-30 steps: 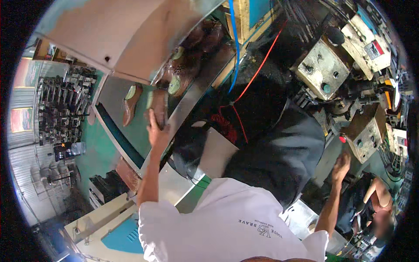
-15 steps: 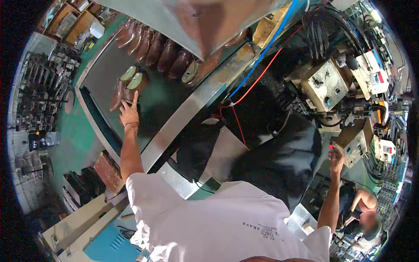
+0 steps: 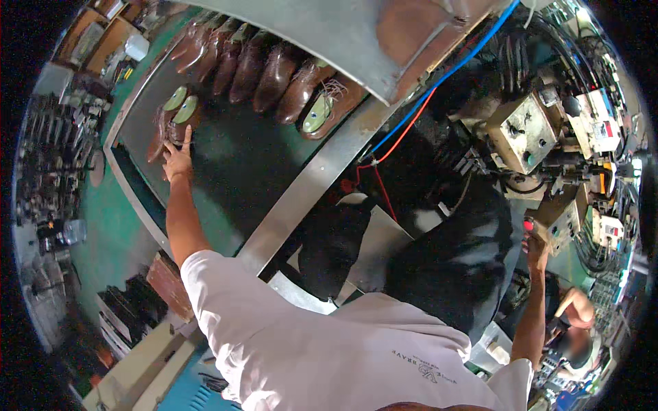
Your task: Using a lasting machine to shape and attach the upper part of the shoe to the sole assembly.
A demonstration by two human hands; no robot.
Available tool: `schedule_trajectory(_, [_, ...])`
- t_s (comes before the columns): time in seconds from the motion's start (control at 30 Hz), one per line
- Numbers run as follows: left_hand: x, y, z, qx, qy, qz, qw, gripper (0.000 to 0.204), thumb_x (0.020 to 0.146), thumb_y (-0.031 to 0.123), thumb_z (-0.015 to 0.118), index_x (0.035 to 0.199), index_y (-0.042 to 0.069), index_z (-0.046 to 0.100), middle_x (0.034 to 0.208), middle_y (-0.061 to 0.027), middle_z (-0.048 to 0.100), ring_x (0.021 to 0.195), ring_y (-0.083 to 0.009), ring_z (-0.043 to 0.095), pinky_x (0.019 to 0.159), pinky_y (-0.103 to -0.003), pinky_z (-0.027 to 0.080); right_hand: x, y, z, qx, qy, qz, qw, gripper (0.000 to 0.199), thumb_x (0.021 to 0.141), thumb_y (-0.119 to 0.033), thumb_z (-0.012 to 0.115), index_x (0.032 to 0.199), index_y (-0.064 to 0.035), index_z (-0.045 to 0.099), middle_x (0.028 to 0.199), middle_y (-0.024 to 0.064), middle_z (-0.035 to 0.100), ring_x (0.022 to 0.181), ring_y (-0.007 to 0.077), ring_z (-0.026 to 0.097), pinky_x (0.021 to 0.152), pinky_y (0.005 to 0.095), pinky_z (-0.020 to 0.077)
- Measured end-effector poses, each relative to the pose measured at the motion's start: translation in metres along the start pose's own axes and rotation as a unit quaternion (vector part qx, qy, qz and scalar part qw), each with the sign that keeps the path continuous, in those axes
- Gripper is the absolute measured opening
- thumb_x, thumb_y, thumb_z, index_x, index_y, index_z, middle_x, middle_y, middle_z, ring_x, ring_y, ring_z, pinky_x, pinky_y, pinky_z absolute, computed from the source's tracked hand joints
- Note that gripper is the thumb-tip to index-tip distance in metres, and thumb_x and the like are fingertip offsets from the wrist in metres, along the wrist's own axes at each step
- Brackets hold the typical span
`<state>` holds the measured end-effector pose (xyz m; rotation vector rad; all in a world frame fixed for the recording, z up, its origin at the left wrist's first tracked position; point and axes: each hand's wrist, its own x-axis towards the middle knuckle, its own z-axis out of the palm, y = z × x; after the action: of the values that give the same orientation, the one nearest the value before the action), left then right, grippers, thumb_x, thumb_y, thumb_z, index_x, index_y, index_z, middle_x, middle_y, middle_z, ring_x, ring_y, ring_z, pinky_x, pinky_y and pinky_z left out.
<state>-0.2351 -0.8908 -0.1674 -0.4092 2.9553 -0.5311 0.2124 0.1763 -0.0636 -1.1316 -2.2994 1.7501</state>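
Observation:
A pair of brown leather shoes with pale green lasts (image 3: 184, 109) in them lies on the dark bed of a metal-edged table (image 3: 308, 168), at the left. My left hand (image 3: 178, 162) reaches to the near end of this pair, fingers spread, one finger stretched along the closer shoe. Far to the right, my right hand (image 3: 537, 251) is at the side of a beige control box (image 3: 561, 222), just below a red button (image 3: 528, 225). Its fingers are partly hidden, so I cannot make out whether they press or grip anything.
Several brown shoes (image 3: 274, 82) stand in a row along the far side, partly under a grey metal hood (image 3: 343, 34). Blue and red hoses (image 3: 411, 127) run beside the table. Another control box (image 3: 524, 130) stands at right. A co-worker (image 3: 576, 342) sits at lower right.
The view has shifted, so more of the shoe row shows from under the hood. My left hand is still at the pair, and my right hand is still by the red button.

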Motion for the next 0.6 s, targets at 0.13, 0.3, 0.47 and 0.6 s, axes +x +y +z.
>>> schedule_trajectory(0.13, [0.015,0.019,-0.008,-0.077,0.184,0.224,0.954,0.097,0.106,-0.004,0.050,0.172,0.056,0.013,0.178,-0.0261,0.023,0.151,-0.0469,0.046,0.118,-0.056,0.048,-0.063,0.011,0.015,-0.353,0.115,-0.015,0.928,0.028,0.104,-0.018,0.066,0.123,0.0010,0.074,0.099,0.0046,0.076,0.083,0.0116,0.066,0.070,0.0305,0.0533])
schedule_trajectory(0.3, [0.003,0.193,-0.051,0.010,0.190,0.471,0.862,0.073,0.103,-0.001,0.058,0.171,0.011,0.033,0.165,-0.0252,0.046,0.138,-0.0401,0.061,0.109,-0.048,0.057,-0.111,-0.004,0.049,-0.380,0.160,0.015,0.911,0.038,0.103,-0.026,0.070,0.129,-0.0003,0.076,0.118,0.0217,0.080,0.106,0.0298,0.077,0.098,0.0405,0.0574])
schedule_trajectory(0.47, [-0.043,0.380,-0.088,-0.163,0.093,0.704,0.685,0.067,0.104,0.001,0.058,0.167,0.006,0.037,0.161,-0.0259,0.049,0.134,-0.0390,0.063,0.106,-0.047,0.059,-0.278,0.118,-0.016,-0.293,0.375,0.184,0.860,0.032,0.101,-0.022,0.065,0.124,-0.0052,0.079,0.113,0.0182,0.082,0.105,0.0348,0.079,0.093,0.0436,0.0605])
schedule_trajectory(0.6, [-0.048,0.423,-0.153,-0.204,-0.021,0.773,0.601,0.062,0.105,0.002,0.058,0.165,0.003,0.040,0.158,-0.0265,0.052,0.132,-0.0381,0.065,0.103,-0.046,0.060,-0.468,0.207,0.001,-0.217,0.476,0.448,0.725,0.033,0.096,-0.023,0.069,0.123,-0.0087,0.080,0.108,0.0194,0.082,0.099,0.0335,0.080,0.090,0.0396,0.0599])
